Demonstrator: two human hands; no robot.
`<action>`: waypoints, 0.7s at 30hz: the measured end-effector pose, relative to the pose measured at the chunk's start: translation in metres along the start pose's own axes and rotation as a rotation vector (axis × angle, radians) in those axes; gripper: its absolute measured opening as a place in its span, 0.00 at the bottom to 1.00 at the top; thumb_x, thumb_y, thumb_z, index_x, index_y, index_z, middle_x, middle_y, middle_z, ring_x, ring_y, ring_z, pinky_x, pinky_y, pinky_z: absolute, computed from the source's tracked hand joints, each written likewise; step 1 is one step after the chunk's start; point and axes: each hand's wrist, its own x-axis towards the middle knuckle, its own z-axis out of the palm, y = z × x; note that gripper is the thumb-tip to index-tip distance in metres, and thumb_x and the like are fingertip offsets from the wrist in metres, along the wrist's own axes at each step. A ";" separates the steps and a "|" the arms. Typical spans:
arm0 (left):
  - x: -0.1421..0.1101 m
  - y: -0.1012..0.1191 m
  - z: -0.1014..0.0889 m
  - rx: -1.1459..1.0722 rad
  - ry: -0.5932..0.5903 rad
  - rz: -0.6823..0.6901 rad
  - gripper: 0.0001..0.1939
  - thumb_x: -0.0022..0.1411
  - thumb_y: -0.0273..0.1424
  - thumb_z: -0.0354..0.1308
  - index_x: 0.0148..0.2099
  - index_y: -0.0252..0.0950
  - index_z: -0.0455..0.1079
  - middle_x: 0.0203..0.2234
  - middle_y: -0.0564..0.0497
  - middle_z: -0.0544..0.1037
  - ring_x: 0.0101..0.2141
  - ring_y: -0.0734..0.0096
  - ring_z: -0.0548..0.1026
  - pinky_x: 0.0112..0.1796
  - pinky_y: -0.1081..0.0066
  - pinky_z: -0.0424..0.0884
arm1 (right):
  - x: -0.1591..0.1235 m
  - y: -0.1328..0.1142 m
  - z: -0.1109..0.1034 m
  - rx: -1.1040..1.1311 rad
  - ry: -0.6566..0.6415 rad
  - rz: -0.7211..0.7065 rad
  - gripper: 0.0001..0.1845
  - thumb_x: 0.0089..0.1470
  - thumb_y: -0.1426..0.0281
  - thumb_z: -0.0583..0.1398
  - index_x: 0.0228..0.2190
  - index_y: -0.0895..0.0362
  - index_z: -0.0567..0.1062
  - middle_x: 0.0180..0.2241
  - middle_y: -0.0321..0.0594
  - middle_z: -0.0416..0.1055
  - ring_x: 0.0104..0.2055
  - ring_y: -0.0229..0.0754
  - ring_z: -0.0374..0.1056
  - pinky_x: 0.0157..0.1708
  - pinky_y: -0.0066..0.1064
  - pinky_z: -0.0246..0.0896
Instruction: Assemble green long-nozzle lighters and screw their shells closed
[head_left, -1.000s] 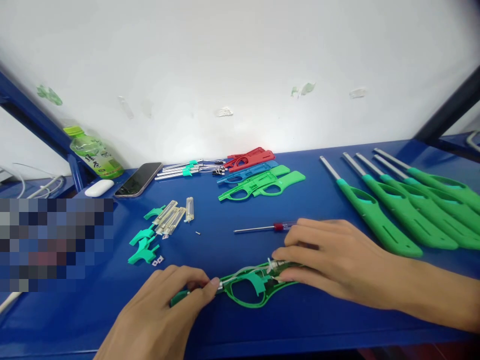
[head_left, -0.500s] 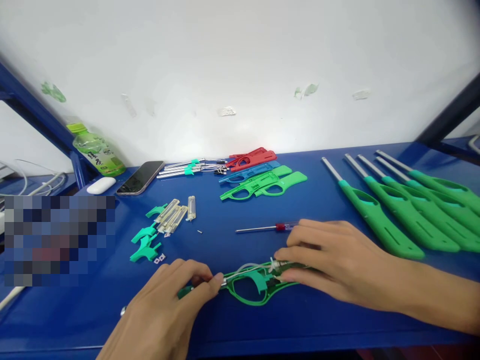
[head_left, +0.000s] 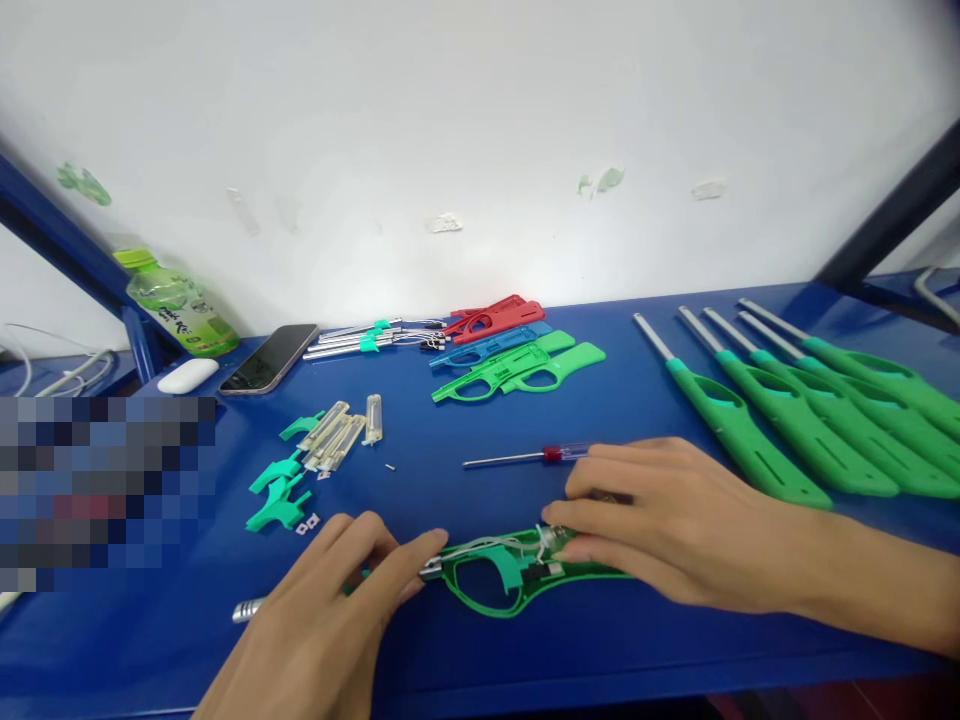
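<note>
An opened green lighter half-shell (head_left: 517, 606) lies in front of me, its inside facing up. My left hand (head_left: 319, 605) is closed around its front end, where the metal tube (head_left: 246, 610) sticks out to the left. In the shell sit a teal trigger (head_left: 504, 566), pale wires and a small black part. My right hand (head_left: 667, 525) pinches the clear fuel tank (head_left: 550, 541) at the handle end and covers much of that end. Just behind the right hand lies a screwdriver (head_left: 552, 454) with a red and clear handle.
Several teal triggers (head_left: 276, 508), clear tanks (head_left: 334, 438) and a tiny screw (head_left: 390, 467) lie at left. Metal tubes (head_left: 345, 342) and red shells (head_left: 499, 318) are at the back. Whole green lighters (head_left: 739, 425) line the right. A phone (head_left: 270, 360) and bottle (head_left: 180, 305) stand back left.
The view has shifted slightly. My left fingers have moved a little along the front end, and more of the metal tube shows. The right hand stays at the tank.
</note>
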 end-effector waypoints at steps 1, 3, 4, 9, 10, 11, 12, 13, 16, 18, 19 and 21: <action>0.000 -0.001 0.000 0.022 -0.011 0.013 0.26 0.72 0.23 0.50 0.67 0.51 0.69 0.39 0.52 0.75 0.34 0.70 0.77 0.40 0.73 0.75 | 0.000 0.000 0.000 -0.006 -0.001 -0.011 0.19 0.77 0.61 0.51 0.46 0.54 0.81 0.35 0.37 0.77 0.34 0.38 0.71 0.32 0.31 0.60; 0.001 -0.001 0.001 0.038 -0.022 0.040 0.31 0.70 0.21 0.49 0.69 0.53 0.67 0.38 0.53 0.75 0.33 0.72 0.76 0.38 0.74 0.75 | 0.000 0.001 -0.001 -0.016 0.005 -0.032 0.19 0.76 0.61 0.52 0.46 0.54 0.81 0.35 0.38 0.77 0.34 0.38 0.71 0.32 0.30 0.60; 0.001 -0.001 0.001 0.041 -0.022 0.048 0.33 0.69 0.19 0.49 0.69 0.54 0.67 0.38 0.53 0.75 0.32 0.72 0.76 0.37 0.75 0.75 | 0.000 0.001 -0.001 -0.019 0.008 -0.040 0.18 0.76 0.60 0.53 0.47 0.54 0.81 0.35 0.38 0.77 0.34 0.37 0.71 0.32 0.29 0.61; 0.003 -0.001 0.006 0.055 -0.012 0.056 0.38 0.65 0.16 0.47 0.68 0.56 0.69 0.37 0.51 0.73 0.31 0.71 0.73 0.34 0.75 0.74 | -0.001 0.001 -0.001 -0.038 0.021 -0.051 0.18 0.76 0.61 0.53 0.49 0.54 0.80 0.34 0.38 0.76 0.34 0.35 0.72 0.34 0.27 0.63; 0.003 -0.001 0.007 0.049 -0.005 0.060 0.37 0.65 0.17 0.47 0.68 0.56 0.70 0.37 0.51 0.73 0.31 0.70 0.73 0.33 0.75 0.74 | -0.001 0.001 -0.001 -0.041 0.021 -0.051 0.19 0.77 0.61 0.52 0.49 0.55 0.80 0.34 0.38 0.76 0.34 0.35 0.72 0.34 0.26 0.64; 0.004 -0.001 0.007 0.042 0.008 0.065 0.36 0.65 0.18 0.48 0.67 0.56 0.70 0.38 0.50 0.74 0.32 0.70 0.73 0.33 0.75 0.74 | -0.001 0.001 -0.001 -0.042 0.021 -0.054 0.19 0.77 0.61 0.52 0.50 0.55 0.80 0.34 0.38 0.76 0.33 0.35 0.72 0.35 0.26 0.64; 0.004 -0.001 0.008 0.035 0.022 0.070 0.36 0.65 0.18 0.48 0.67 0.55 0.71 0.38 0.50 0.74 0.32 0.69 0.73 0.33 0.75 0.75 | -0.001 0.001 -0.001 -0.043 0.019 -0.056 0.19 0.77 0.61 0.52 0.50 0.55 0.80 0.34 0.38 0.76 0.33 0.35 0.72 0.35 0.26 0.65; 0.004 0.000 0.008 0.030 0.032 0.074 0.35 0.64 0.19 0.49 0.66 0.55 0.72 0.39 0.50 0.75 0.33 0.69 0.73 0.33 0.75 0.75 | -0.001 0.001 -0.001 -0.044 0.017 -0.057 0.19 0.77 0.61 0.52 0.50 0.55 0.80 0.34 0.37 0.76 0.33 0.35 0.72 0.36 0.26 0.65; 0.005 0.000 0.009 0.023 0.040 0.077 0.34 0.64 0.19 0.49 0.65 0.54 0.73 0.40 0.49 0.75 0.34 0.68 0.73 0.35 0.74 0.77 | -0.001 0.000 -0.001 -0.056 0.013 -0.053 0.17 0.76 0.61 0.54 0.50 0.54 0.81 0.34 0.37 0.76 0.34 0.35 0.73 0.36 0.26 0.66; 0.005 0.000 0.009 0.018 0.046 0.075 0.34 0.64 0.20 0.49 0.65 0.54 0.73 0.41 0.49 0.75 0.34 0.68 0.73 0.35 0.74 0.77 | -0.001 0.000 0.000 -0.066 0.014 -0.048 0.17 0.76 0.62 0.54 0.49 0.54 0.81 0.34 0.37 0.76 0.35 0.35 0.73 0.36 0.26 0.66; 0.005 0.000 0.010 0.016 0.052 0.072 0.33 0.64 0.20 0.49 0.65 0.55 0.73 0.41 0.50 0.75 0.35 0.69 0.73 0.35 0.74 0.77 | -0.001 0.000 0.000 -0.070 0.016 -0.048 0.17 0.76 0.62 0.54 0.49 0.54 0.81 0.35 0.37 0.77 0.36 0.35 0.74 0.36 0.26 0.67; 0.005 0.000 0.011 0.011 0.055 0.076 0.33 0.65 0.21 0.49 0.65 0.56 0.73 0.42 0.50 0.75 0.35 0.69 0.74 0.35 0.75 0.76 | -0.002 0.000 0.000 -0.076 0.021 -0.047 0.18 0.76 0.62 0.53 0.47 0.54 0.81 0.35 0.38 0.77 0.36 0.36 0.74 0.36 0.26 0.66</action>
